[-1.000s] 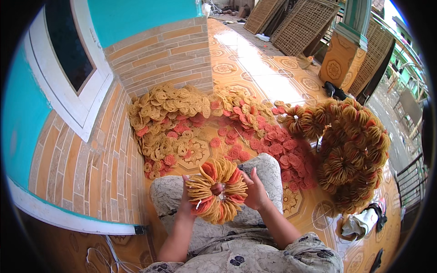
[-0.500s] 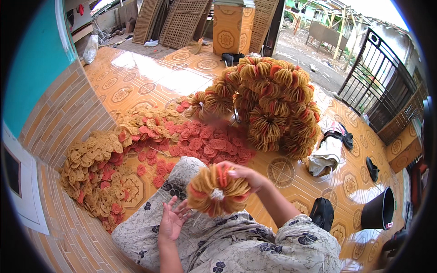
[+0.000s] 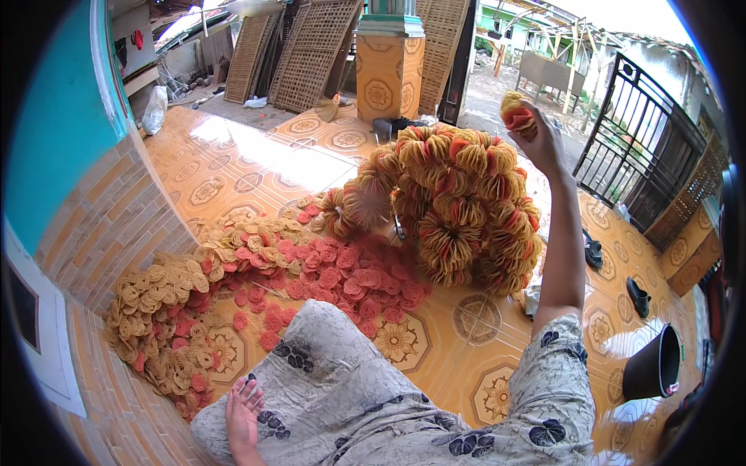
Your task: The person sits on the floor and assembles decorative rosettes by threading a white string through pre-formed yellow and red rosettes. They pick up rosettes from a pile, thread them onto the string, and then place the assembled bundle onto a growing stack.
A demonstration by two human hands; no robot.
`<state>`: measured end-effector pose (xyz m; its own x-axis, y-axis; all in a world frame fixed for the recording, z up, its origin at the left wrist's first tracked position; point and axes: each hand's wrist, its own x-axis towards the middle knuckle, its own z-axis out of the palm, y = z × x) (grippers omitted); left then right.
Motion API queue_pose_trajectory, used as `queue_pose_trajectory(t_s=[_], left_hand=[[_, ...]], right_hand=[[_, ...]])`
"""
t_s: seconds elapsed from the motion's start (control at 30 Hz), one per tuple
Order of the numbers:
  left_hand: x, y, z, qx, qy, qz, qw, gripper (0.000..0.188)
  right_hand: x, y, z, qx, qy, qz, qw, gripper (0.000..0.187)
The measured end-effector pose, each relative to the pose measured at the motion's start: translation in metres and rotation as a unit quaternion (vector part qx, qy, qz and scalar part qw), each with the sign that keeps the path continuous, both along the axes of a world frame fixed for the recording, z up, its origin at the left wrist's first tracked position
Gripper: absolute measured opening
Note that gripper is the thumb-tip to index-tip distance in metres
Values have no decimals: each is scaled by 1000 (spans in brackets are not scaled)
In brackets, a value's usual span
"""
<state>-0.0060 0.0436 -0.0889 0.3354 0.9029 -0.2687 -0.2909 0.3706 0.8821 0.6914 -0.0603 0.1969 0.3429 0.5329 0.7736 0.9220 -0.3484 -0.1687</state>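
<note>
My right hand (image 3: 546, 146) is raised at arm's length on the far right, above the big pile. Its fingers are closed round a bundle of strung lacy round crackers (image 3: 514, 115), yellow with an orange-red part. Below and left of it, a large heap of strung cracker rings (image 3: 458, 210) in yellow-brown and red stands on the floor. My left hand (image 3: 243, 412) rests at the left of my patterned lap, open and holding nothing. Loose red crackers (image 3: 357, 272) lie in front of my knee, and loose yellow ones (image 3: 155, 295) are spread along the wall.
A tiled floor (image 3: 404, 342) surrounds me, with a tiled pillar (image 3: 388, 78) beyond the heap. Woven panels (image 3: 318, 58) lean at the back. A black bucket (image 3: 651, 365), dark sandals (image 3: 638, 297) and a metal gate (image 3: 625, 116) are to the right. A brick-patterned wall (image 3: 116, 202) stands left.
My right hand has carried the cracker ring from above my lap up and away to the far right. My left hand has dropped back toward the lower left, away from the ring.
</note>
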Motion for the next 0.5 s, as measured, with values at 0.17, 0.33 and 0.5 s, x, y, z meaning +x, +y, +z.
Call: queue_pose_trajectory(t_s=[0.17,0.33,0.5], left_hand=[[-8,-3,9,10,24,23,999,44],[-42,-24,17,54,96,87,990,34],[-88,-42,26,119,155,222,955,32]], right_hand=[[9,42,-16,-287,84,-135,945,80],[-5,43,-25,-244,111,-155,951,81],[-13,35,-25,-221,96,-164,957,76]])
